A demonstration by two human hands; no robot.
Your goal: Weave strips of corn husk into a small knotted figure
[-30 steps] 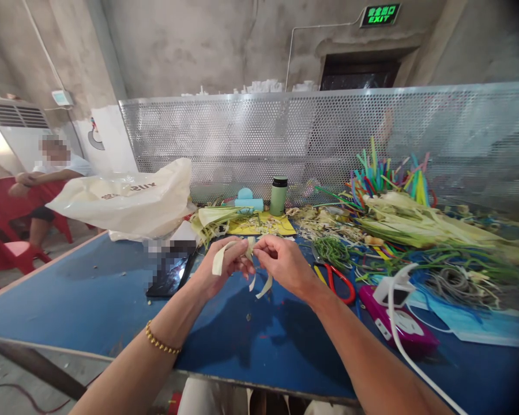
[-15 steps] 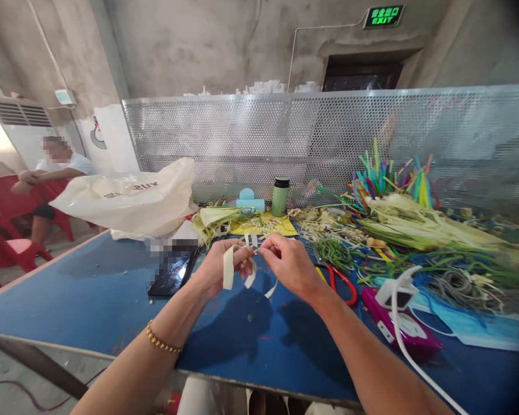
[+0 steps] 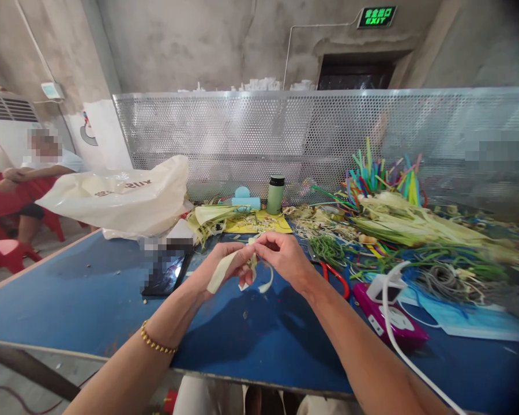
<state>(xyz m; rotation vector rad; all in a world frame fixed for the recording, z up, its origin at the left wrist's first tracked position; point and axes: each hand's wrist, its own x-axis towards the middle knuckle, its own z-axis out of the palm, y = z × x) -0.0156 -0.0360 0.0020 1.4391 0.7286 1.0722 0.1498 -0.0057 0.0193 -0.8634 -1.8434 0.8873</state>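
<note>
My left hand [image 3: 230, 260], with a gold bead bracelet [image 3: 158, 340] on its wrist, is closed on pale cream strips, perhaps corn husk. One strip [image 3: 220, 273] trails over the back of this hand; other ends hang below the fingers. My right hand [image 3: 285, 260] meets it fingertip to fingertip, thumb and forefinger pinching the same pale bundle. A curled strip end [image 3: 266, 280] dangles under the right hand. Fingers hide the exact point where the strips come together. Both hands are above the blue table [image 3: 259, 346].
A dark tablet [image 3: 164, 276] and a white plastic bag [image 3: 125, 199] lie left. Behind are a green bottle [image 3: 275, 194] and yellow sheet [image 3: 263, 223]. To the right are red-handled scissors [image 3: 339, 281], green cords [image 3: 327, 249], husks [image 3: 398, 216], a magenta power strip [image 3: 389, 320] and masks [image 3: 471, 317].
My fingertips have come closer together. The pale strip that hung looped over my left hand now stretches back toward the wrist. The whole scene has shifted slightly left in view.
</note>
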